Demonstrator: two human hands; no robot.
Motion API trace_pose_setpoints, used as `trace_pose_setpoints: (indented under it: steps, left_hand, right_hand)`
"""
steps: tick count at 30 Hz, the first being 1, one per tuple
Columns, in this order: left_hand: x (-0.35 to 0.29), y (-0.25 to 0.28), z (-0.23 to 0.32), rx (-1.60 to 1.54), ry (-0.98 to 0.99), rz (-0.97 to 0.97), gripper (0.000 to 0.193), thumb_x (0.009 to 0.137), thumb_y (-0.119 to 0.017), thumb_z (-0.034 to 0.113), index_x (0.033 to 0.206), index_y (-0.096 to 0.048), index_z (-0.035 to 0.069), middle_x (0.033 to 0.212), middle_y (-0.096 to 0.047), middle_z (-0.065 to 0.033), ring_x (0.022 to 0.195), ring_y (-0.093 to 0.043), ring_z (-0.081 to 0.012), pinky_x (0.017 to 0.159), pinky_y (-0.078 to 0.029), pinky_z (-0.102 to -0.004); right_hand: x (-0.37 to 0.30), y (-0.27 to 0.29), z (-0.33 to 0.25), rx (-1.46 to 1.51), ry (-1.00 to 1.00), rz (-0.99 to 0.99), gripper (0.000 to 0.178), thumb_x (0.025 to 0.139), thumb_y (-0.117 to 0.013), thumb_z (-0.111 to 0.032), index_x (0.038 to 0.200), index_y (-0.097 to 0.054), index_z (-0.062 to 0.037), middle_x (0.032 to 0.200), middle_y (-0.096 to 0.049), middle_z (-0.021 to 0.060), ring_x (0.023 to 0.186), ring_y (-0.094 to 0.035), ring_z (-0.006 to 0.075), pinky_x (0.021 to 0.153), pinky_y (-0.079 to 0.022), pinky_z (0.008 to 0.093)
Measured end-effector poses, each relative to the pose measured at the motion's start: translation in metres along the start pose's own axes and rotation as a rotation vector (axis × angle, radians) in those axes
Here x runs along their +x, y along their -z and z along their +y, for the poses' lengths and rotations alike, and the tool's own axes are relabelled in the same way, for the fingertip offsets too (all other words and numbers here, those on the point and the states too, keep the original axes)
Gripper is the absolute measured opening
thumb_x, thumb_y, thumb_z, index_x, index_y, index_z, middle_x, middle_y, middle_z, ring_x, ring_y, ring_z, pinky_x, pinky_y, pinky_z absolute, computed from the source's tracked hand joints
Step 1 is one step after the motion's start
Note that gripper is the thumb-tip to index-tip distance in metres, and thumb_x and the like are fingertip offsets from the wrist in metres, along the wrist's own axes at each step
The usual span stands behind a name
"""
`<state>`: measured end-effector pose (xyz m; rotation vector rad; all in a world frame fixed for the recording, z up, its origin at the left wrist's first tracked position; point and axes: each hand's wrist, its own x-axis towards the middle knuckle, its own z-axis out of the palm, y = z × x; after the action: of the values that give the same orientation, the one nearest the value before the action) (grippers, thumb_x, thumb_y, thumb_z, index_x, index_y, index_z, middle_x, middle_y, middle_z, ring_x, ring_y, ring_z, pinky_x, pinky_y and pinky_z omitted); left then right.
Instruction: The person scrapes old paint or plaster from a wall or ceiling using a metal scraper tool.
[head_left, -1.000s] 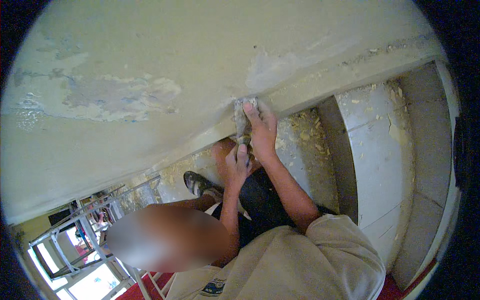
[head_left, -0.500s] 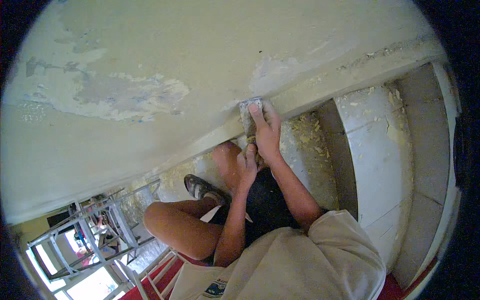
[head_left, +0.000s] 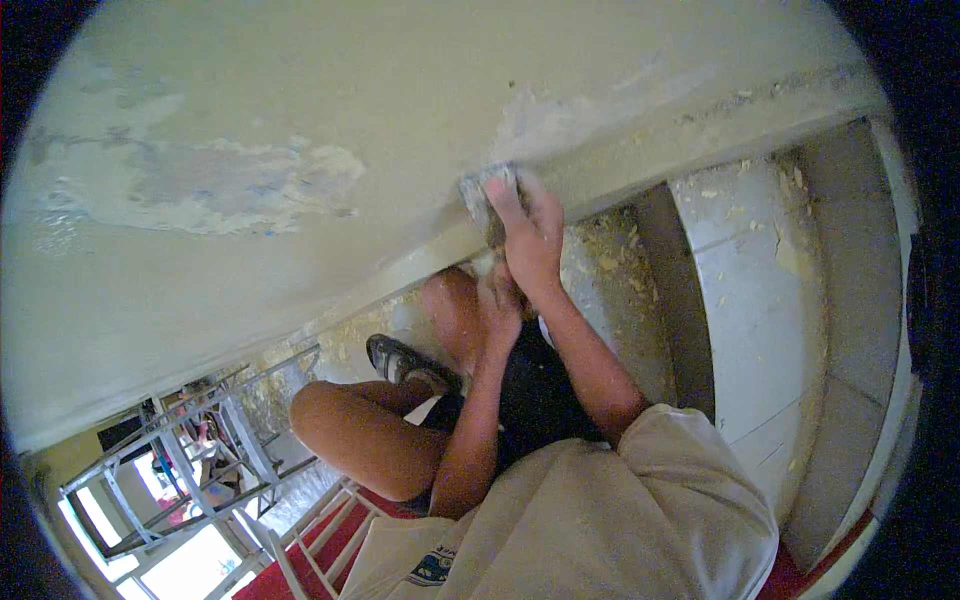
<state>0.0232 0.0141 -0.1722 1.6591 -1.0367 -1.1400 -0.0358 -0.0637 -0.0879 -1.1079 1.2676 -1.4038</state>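
Note:
A metal scraper [head_left: 482, 196] lies with its grey blade flat against the pale yellow wall [head_left: 400, 90], just above a ledge. My right hand [head_left: 535, 238] presses on the blade, fingers stretched over it. Just below, my left hand [head_left: 500, 305] is closed around the lower part of the tool, whose handle is hidden by both hands. A bare scraped patch [head_left: 540, 120] shows on the wall right above the blade.
A large patch of peeled paint [head_left: 230, 190] marks the wall to the left. Paint flakes litter the steps [head_left: 620, 260] and the white step [head_left: 760, 300]. My bent knee [head_left: 340, 425] and sandalled foot [head_left: 395, 357] are below. A metal scaffold frame [head_left: 190, 460] stands at the lower left.
Both hands stay on the scraper, and the blade has shifted slightly upward along the wall. My leg has moved a little below.

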Motion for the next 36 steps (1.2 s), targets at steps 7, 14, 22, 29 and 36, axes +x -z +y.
trace_pose_setpoints:
  steps: [7,14,22,29,36]
  left_hand:
    - [-0.010,0.006,-0.001,-0.411,0.315,-0.560,0.058,0.091,-0.019,0.050,0.072,-0.050,0.005,0.049,-0.048,-0.0061,0.040,-0.046,-0.0165,0.038,-0.037,-0.0273]
    - [-0.011,0.012,-0.021,0.865,-0.376,0.352,0.044,0.093,-0.027,0.033,0.110,-0.048,-0.002,0.100,-0.053,-0.0183,0.092,-0.052,-0.0267,0.081,-0.042,-0.0356]
    - [-0.002,-0.006,-0.026,-0.067,-0.066,0.032,0.045,0.093,-0.034,0.038,0.090,-0.053,-0.004,0.072,-0.056,-0.0071,0.064,-0.050,-0.0151,0.057,-0.041,-0.0318]
    - [0.003,-0.002,-0.011,0.048,-0.045,0.047,0.048,0.093,-0.033,0.039,0.089,-0.055,-0.003,0.076,-0.059,-0.0105,0.069,-0.054,-0.0172,0.062,-0.043,-0.0326]
    - [0.008,-0.005,-0.023,0.065,-0.030,0.070,0.052,0.093,-0.029,0.042,0.093,-0.056,-0.003,0.078,-0.060,-0.0144,0.074,-0.058,-0.0236,0.066,-0.044,-0.0363]
  right_hand:
    - [-0.025,0.036,0.034,0.426,-0.382,-0.149,0.040,0.089,-0.043,-0.036,0.109,-0.053,-0.0034,0.088,-0.059,0.0058,0.074,-0.054,0.0139,0.069,-0.045,0.0276]
    - [-0.025,0.028,0.022,0.201,-0.076,0.020,0.029,0.077,-0.063,-0.016,0.100,-0.051,-0.0037,0.086,-0.056,0.0055,0.074,-0.054,0.0123,0.063,-0.046,0.0260]
    - [-0.012,0.004,0.051,0.247,-0.282,-0.129,0.025,0.084,-0.056,-0.027,0.084,-0.057,-0.0028,0.063,-0.055,0.0013,0.053,-0.051,0.0094,0.048,-0.042,0.0257]
    - [-0.006,-0.001,0.039,0.258,-0.362,-0.162,0.025,0.085,-0.054,-0.028,0.084,-0.057,-0.0034,0.063,-0.055,0.0020,0.054,-0.051,0.0088,0.047,-0.041,0.0257]
    - [-0.003,-0.002,0.050,0.221,-0.252,-0.100,0.026,0.084,-0.055,-0.027,0.081,-0.059,-0.0017,0.067,-0.058,0.0036,0.061,-0.052,0.0123,0.059,-0.043,0.0286]
